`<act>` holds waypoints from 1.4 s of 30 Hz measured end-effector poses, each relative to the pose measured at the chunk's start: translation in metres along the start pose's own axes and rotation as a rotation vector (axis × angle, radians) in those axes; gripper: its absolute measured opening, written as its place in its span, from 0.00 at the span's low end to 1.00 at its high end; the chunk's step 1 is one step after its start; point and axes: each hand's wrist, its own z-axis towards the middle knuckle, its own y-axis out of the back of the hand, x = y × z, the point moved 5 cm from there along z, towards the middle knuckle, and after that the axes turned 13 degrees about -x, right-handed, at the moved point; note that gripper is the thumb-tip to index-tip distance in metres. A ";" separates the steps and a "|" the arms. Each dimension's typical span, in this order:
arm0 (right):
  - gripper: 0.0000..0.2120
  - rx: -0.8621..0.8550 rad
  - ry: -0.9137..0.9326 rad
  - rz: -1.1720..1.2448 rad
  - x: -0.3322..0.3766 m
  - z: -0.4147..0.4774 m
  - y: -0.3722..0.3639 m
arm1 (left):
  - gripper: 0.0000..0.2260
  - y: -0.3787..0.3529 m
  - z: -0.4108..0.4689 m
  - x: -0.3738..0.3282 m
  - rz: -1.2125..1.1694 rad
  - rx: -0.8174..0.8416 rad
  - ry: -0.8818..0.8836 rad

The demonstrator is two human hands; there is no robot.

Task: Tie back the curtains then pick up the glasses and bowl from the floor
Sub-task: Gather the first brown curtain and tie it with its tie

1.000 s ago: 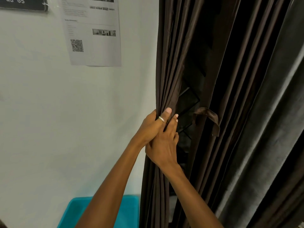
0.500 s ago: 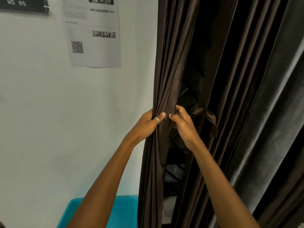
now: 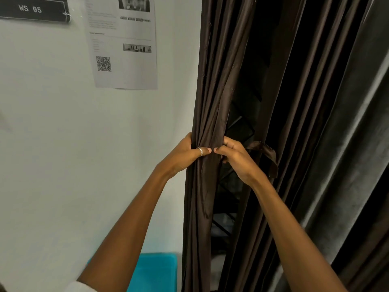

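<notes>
Step 1 of 2 here: tying back. L hand (image 3: pixel 185 153) grips the gathered curtain (image 3: pixel 212 102) edge. R hand (image 3: pixel 235 159), at its 3 o'clock, pinches the same bunch, tips nearly meeting. The tie (image 3: pixel 267 152) hangs loose at R hand's 3 o'clock, not round the fabric yet. Next, I'd say: hold the bunch w/ L, free R, fetch the tie, loop it round. No glasses or bowl in view, prob. lower down.

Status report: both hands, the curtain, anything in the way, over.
Left hand and right hand both grip the bunched brown curtain. Tie-back strap loops beside right hand, not yet tied. Glasses and bowl out of view; nothing in the way.
</notes>
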 end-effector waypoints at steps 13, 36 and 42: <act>0.15 -0.032 -0.006 0.019 -0.003 0.001 0.004 | 0.28 -0.003 0.012 -0.004 0.140 0.091 -0.064; 0.11 -0.383 0.089 -0.597 -0.004 0.004 0.008 | 0.04 0.002 -0.017 -0.004 0.617 -0.575 -0.774; 0.04 -0.382 -0.074 -0.188 -0.001 -0.001 0.007 | 0.09 0.001 -0.011 -0.009 0.591 -0.481 -0.648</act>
